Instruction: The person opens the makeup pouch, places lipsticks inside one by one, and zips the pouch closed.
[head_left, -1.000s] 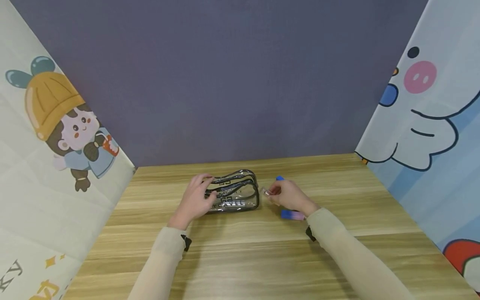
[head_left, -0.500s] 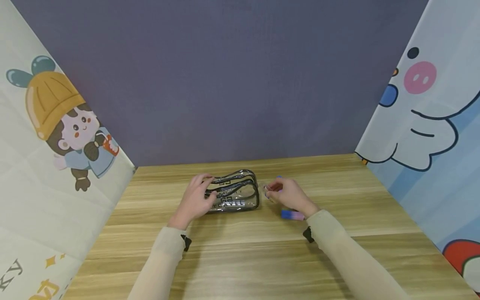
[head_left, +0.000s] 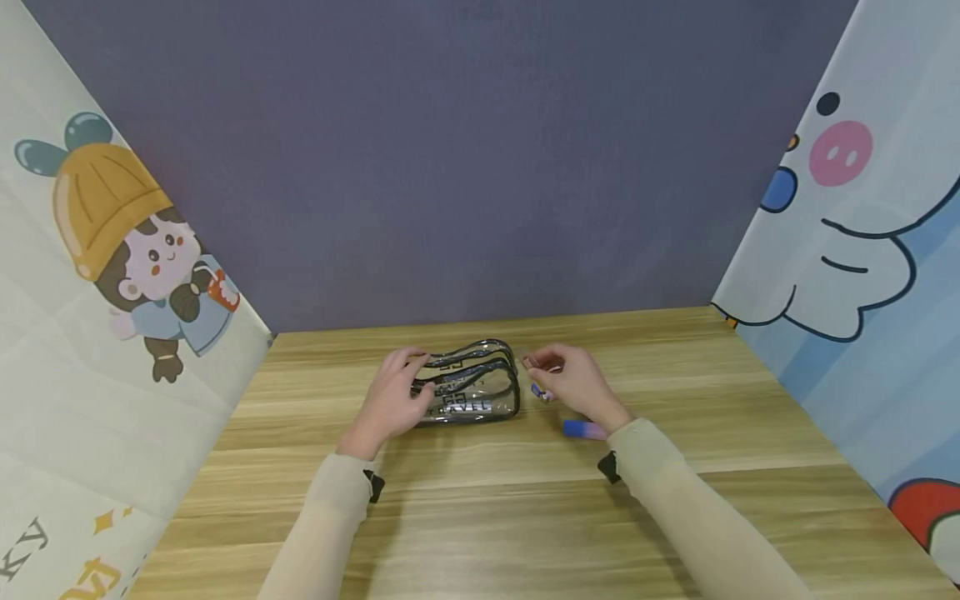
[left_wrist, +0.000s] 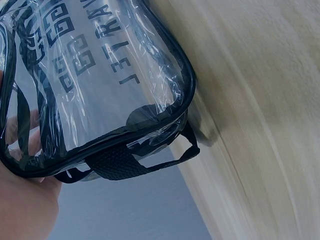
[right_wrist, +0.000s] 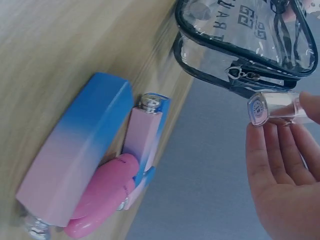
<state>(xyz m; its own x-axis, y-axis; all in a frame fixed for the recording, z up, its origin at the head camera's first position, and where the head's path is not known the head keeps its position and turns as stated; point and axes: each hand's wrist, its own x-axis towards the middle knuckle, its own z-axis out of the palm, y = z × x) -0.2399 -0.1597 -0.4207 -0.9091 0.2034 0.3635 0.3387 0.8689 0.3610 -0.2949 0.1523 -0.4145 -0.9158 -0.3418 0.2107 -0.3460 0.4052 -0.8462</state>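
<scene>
Far left: a pale curtain [head_left: 52, 333] with a printed cartoon figure [head_left: 161, 254]. The letters "KY" [head_left: 24, 547] are readable near its lower edge; the gold lettering below is cut off.

Left hand [head_left: 392, 400]: grips the left end of the clear pouch [head_left: 487, 385], thumb toward the near side. The left wrist view shows its fingers through the plastic.

Clear pouch: lies on the wooden table [head_left: 465, 517], black-trimmed, between the hands. Its front is printed "TRAVEL"; the head view shows the closing letters and the right wrist view the opening ones. A square, maze-like emblem [left_wrist: 54, 20] sits beside the lettering. Only the left wrist view shows the black strap loop [left_wrist: 172, 162] clearly; only the right wrist view shows the metal zipper pull [right_wrist: 243, 74].

Right hand [head_left: 577, 383]: pinches a small clear container [right_wrist: 277, 107] between thumb and fingers, just beside the pouch's right end. The round patterned mark on the container's end carries detail too small to read.

Right of the pouch, on the table: a blue-to-pink block [right_wrist: 75, 150] with a clear knob at one end. The right wrist view also shows a slimmer blue-and-pink stick [right_wrist: 141, 132] with a silvery end, and a glossy pink rounded piece [right_wrist: 102, 195] between the two. In the head view the pink piece cannot be made out.

Far right: a curtain [head_left: 922, 400] printed with a pink-snouted character.
</scene>
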